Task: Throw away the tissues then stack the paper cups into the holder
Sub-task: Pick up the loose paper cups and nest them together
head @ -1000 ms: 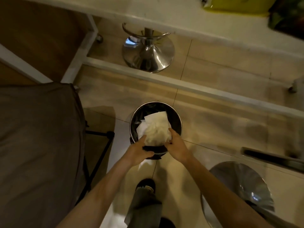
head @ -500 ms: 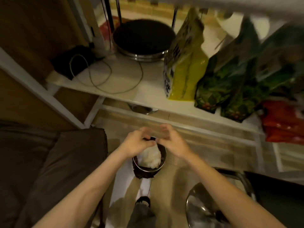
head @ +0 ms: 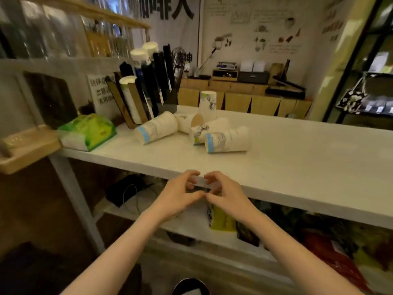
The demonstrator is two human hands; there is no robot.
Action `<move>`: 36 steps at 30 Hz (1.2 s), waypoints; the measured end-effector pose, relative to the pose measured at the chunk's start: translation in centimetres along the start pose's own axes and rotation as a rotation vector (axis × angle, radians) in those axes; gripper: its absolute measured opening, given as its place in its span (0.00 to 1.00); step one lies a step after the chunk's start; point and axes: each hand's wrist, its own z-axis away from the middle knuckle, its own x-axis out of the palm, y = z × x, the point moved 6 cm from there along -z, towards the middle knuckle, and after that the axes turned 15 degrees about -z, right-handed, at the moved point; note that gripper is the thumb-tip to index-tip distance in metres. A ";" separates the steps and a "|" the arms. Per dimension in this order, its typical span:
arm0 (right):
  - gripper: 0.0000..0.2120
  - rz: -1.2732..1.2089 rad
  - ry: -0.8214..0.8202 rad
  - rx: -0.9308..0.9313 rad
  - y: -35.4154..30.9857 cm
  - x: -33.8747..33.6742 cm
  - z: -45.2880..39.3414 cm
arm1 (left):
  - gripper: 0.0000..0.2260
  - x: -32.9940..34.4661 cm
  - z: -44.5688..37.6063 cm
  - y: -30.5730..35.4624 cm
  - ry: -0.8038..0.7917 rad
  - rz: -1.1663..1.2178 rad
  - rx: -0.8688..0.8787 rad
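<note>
Several white paper cups lie on their sides on the white counter (head: 297, 158): one short stack at the left (head: 156, 130), another at the right (head: 227, 142), more between them (head: 207, 126). One cup (head: 208, 105) stands upside down behind them. The slanted cup holder (head: 146, 90) at the back left has cup stacks in its slots. My left hand (head: 180, 193) and my right hand (head: 225, 193) hover together at the counter's front edge, fingertips touching, holding nothing. The bin and tissues are out of view.
A green pack of tissues (head: 88, 132) lies left of the holder. A beige tray (head: 25, 145) juts out at the far left. Below the counter a shelf (head: 191, 224) carries cables and snack bags (head: 222, 220). A wooden sideboard (head: 244, 99) stands behind.
My view has swung up from the floor bin to the counter. Both hands let go of the tissues in the bin and rose to the counter's front edge.
</note>
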 end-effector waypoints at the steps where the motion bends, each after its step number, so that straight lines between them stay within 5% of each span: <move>1: 0.20 0.004 0.006 -0.018 -1.0 -0.6 -0.6 | 0.23 -1.1 -0.5 0.4 0.023 -0.004 0.003; 16: 0.24 0.122 0.195 -0.163 -8.3 -6.2 -14.5 | 0.26 -15.0 -12.0 0.0 0.287 -0.181 0.119; 22: 0.27 0.149 0.209 -0.103 -6.6 -6.0 -18.0 | 0.30 -15.0 -15.2 -3.3 0.281 -0.238 0.082; 30: 0.35 0.199 0.138 0.024 -4.2 -5.5 -23.3 | 0.36 -12.1 -18.4 -9.8 0.235 -0.629 -0.140; 36: 0.35 0.316 0.060 0.062 -2.7 -4.5 -26.7 | 0.33 -10.6 -18.8 -11.6 0.341 -0.855 -0.124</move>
